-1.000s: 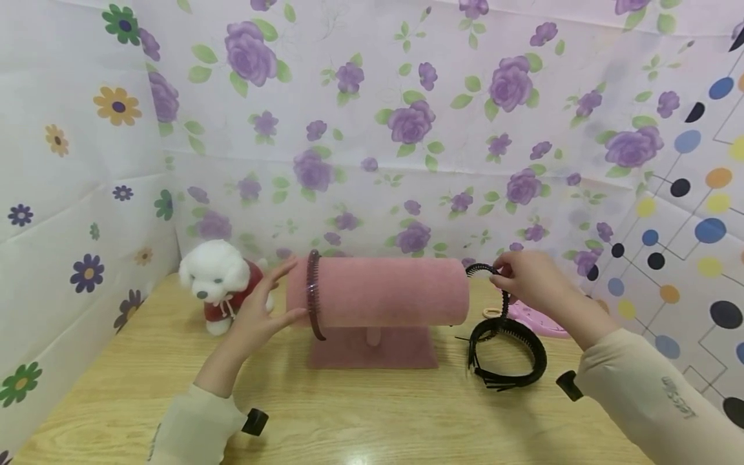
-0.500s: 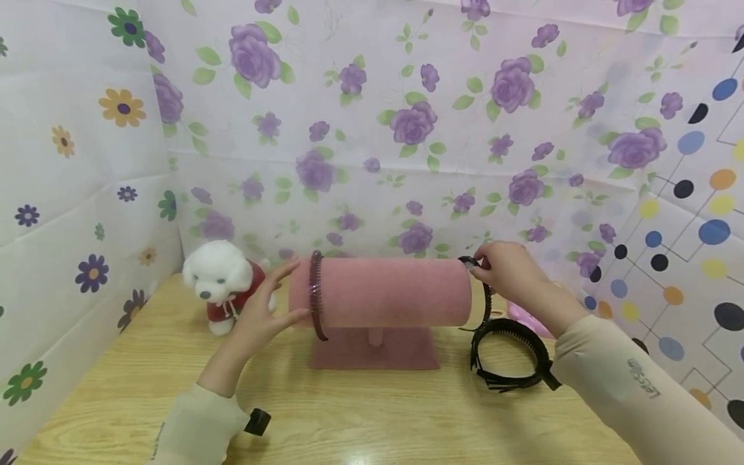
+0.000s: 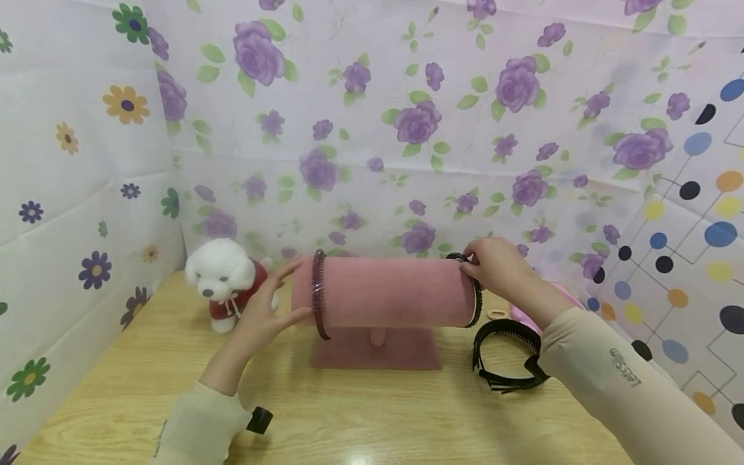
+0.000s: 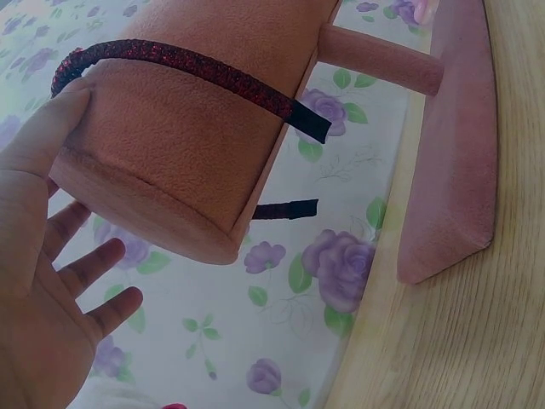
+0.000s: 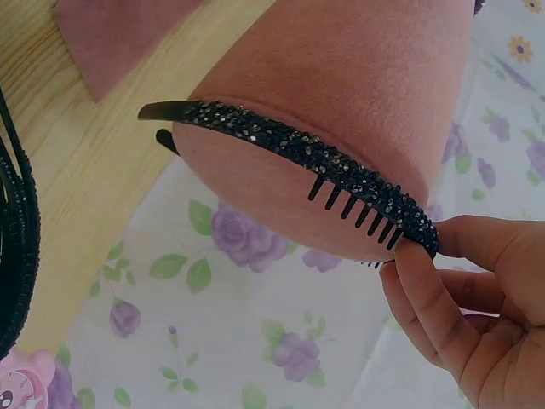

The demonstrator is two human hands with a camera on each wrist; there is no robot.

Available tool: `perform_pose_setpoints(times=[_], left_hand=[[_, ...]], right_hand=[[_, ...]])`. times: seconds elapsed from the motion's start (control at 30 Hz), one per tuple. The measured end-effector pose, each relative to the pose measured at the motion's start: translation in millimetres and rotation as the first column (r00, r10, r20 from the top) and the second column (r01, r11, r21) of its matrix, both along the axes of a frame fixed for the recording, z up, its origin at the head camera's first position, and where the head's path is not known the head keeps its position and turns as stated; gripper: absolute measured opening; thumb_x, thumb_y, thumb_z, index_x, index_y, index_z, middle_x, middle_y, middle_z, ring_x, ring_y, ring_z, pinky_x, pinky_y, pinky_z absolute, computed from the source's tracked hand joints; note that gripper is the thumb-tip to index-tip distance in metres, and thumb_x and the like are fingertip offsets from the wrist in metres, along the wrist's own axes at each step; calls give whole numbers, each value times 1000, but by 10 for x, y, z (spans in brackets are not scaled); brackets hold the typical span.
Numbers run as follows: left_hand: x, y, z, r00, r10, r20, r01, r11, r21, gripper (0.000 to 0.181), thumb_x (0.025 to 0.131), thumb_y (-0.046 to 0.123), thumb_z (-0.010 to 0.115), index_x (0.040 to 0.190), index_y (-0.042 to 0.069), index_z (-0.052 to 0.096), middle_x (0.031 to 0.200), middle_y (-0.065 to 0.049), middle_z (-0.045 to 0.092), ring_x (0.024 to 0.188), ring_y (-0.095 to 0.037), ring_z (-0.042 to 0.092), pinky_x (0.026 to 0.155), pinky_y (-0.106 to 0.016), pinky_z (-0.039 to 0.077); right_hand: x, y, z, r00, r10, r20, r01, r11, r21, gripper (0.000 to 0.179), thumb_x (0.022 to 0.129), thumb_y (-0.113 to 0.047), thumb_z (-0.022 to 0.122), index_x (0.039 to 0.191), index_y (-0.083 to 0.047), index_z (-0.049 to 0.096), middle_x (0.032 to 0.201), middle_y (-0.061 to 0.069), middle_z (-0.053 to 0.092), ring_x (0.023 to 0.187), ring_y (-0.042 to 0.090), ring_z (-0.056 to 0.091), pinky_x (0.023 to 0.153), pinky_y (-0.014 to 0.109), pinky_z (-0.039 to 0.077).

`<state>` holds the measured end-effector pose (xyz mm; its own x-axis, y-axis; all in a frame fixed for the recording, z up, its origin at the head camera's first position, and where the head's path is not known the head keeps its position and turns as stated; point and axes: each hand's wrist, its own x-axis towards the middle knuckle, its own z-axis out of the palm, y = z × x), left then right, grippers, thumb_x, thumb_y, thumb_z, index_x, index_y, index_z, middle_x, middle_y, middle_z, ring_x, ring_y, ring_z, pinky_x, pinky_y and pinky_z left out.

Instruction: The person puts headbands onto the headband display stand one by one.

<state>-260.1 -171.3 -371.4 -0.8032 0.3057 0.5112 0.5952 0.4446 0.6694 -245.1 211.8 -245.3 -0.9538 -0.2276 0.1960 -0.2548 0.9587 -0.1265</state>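
Note:
A pink plush roll stand [image 3: 389, 290] lies crosswise on the table. Around its left part sits a dark red glittery headband [image 3: 318, 294]. My left hand [image 3: 258, 316] steadies that end of the roll, thumb and fingers spread around it; in the left wrist view the thumb [image 4: 64, 115] rests against the plush by the headband. At the opposite end my right hand [image 3: 500, 265] pinches a black sequined headband [image 5: 298, 153] at its top. That headband, with comb teeth inside, arches over the roll's right rim. More black headbands [image 3: 506, 387] lie on the table below the right forearm.
A white toy dog [image 3: 217, 271] in red stands left of the roll. Behind the right forearm lies a pink item [image 3: 526, 318], partly hidden, with a small tan ring [image 3: 496, 314] beside it. Patterned cloths [image 3: 372, 129] enclose the table's back and sides.
My right hand has moved left, carrying the black sequined headband from beside the roll onto its right end. The left hand has kept its place on the other end.

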Motion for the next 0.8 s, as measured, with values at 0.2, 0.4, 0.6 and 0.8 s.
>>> perform_pose_setpoints(times=[0.2, 0.4, 0.6, 0.8], left_hand=[[2, 2, 15, 1000, 3, 8, -3, 1000, -1, 83, 82, 23, 76, 150, 28, 31, 158, -8, 30, 141, -36, 32, 113, -60, 29], [22, -3, 13, 999, 8, 32, -8, 1000, 2, 83, 82, 25, 76, 150, 35, 29, 159, -6, 27, 141, -37, 32, 112, -63, 29], [18, 0, 7, 1000, 6, 31, -6, 1000, 1, 83, 83, 25, 76, 150, 35, 29, 159, -4, 28, 142, -36, 31, 112, -62, 28], [13, 14, 3, 1000, -1, 28, 1, 1000, 4, 82, 83, 25, 76, 150, 34, 29, 159, -3, 28, 142, -35, 32, 113, -61, 28]], right_hand=[[20, -64, 23, 999, -39, 8, 39, 999, 21, 25, 91, -17, 63, 99, 5, 70, 87, 17, 72, 77, 27, 67, 72, 40, 57], [21, -133, 40, 998, -69, 5, 68, 996, 64, 23, 92, -19, 62, 92, 2, 71, 90, 17, 72, 81, 31, 67, 73, 41, 56], [6, -186, 66, 994, -103, 34, 100, 992, 82, 24, 93, -18, 59, 78, -2, 67, 77, 12, 69, 68, 24, 61, 62, 34, 50], [0, -233, 67, 994, -106, 29, 102, 989, 105, 26, 92, -19, 61, 72, -3, 64, 76, 13, 63, 72, 25, 57, 65, 36, 48]])
